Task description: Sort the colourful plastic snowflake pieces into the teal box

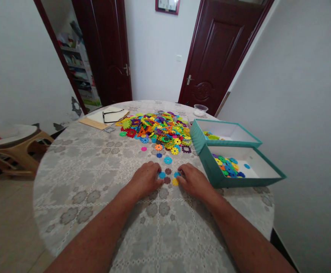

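Observation:
On the patterned tablecloth, my left hand (pixel 147 177) curls its thumb and fingers round the edge of a blue notched plastic disc (pixel 162 175). Opposite it, my right hand (pixel 194 179) has its fingertips closed at another blue notched disc (pixel 177 174); its thumb lies by a yellow disc (pixel 175 182). Two brown discs, an upper one (pixel 168 171) and a lower one (pixel 167 180), lie between my hands. Just beyond is a larger light-blue disc (pixel 168 160). Part of each held disc is hidden by my fingers.
A heap of colourful plastic pieces (pixel 159 127) covers the table's far middle. To the right stand a green box (pixel 216 178) holding discs and its second tray (pixel 225 123). Glasses (pixel 105 117) rest on papers (pixel 93 121) at the far left; a clear bowl (pixel 201 110) stands far right.

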Motion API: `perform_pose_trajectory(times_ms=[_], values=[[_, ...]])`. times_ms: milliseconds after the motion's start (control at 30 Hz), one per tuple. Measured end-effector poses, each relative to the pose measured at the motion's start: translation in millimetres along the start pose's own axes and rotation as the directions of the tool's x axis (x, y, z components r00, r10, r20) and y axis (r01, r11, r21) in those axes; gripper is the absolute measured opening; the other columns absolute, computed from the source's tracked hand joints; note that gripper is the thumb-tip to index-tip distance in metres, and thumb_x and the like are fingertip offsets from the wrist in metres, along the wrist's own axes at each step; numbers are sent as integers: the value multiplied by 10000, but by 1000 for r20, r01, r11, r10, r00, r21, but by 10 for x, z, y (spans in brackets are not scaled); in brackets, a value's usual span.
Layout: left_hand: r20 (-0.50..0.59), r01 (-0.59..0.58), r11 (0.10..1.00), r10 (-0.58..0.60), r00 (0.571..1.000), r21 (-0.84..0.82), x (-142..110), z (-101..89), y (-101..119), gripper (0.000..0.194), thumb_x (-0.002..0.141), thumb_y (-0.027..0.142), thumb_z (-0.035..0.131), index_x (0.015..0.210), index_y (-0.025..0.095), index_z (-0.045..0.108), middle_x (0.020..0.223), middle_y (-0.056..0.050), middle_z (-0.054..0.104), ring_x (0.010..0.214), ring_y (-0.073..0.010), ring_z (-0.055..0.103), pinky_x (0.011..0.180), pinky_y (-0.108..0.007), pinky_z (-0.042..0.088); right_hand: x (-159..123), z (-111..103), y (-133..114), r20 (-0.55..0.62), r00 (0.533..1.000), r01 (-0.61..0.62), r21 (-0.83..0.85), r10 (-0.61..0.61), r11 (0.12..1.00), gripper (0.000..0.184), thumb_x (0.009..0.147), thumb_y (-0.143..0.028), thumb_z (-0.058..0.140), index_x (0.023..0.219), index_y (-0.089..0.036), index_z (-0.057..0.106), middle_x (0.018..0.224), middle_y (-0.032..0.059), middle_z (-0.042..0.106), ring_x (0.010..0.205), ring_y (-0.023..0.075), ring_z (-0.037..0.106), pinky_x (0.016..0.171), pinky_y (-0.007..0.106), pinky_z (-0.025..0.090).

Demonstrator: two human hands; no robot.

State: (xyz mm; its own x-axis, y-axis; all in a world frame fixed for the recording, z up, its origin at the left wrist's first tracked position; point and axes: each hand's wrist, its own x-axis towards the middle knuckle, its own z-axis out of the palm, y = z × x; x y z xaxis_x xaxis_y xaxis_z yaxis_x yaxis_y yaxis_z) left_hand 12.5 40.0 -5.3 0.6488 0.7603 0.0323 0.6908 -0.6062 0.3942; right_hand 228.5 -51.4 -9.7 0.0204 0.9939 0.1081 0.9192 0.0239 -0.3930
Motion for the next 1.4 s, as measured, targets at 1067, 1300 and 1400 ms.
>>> perform_pose_trajectory(times_ms=[1067, 1300, 1400], values=[[63, -78, 997, 77, 995, 27, 44, 39, 153, 210, 915, 400, 649, 1057, 272, 735, 1136, -84, 672, 1096, -289, 622, 902, -373, 488, -18, -15, -48, 190, 980, -16, 384, -62, 923, 242, 839, -160, 642, 1074, -214, 659, 788, -49, 627, 718, 140, 562, 635, 246, 360], [63, -120, 986, 128, 990, -117, 40, 13, 116, 191, 856, 198, 643, 1016, 258, 729, 1137, -56, 706, 1132, -263, 623, 994, -360, 492, -11, 76, -202, 84, 995, 23, 383, -59, 924, 167, 875, -181, 645, 1032, -203, 698, 824, -19, 667, 754, 157, 585, 684, 262, 381], [74, -151, 962, 172, 982, -229, 23, -37, 55, 226, 857, 160, 613, 1005, 274, 739, 1144, -27, 724, 1158, -236, 625, 1017, -335, 487, -1, 97, -211, 45, 994, 73, 355, -95, 932, 13, 894, -212, 646, 893, -205, 657, 852, -2, 678, 789, 167, 590, 704, 267, 389]])
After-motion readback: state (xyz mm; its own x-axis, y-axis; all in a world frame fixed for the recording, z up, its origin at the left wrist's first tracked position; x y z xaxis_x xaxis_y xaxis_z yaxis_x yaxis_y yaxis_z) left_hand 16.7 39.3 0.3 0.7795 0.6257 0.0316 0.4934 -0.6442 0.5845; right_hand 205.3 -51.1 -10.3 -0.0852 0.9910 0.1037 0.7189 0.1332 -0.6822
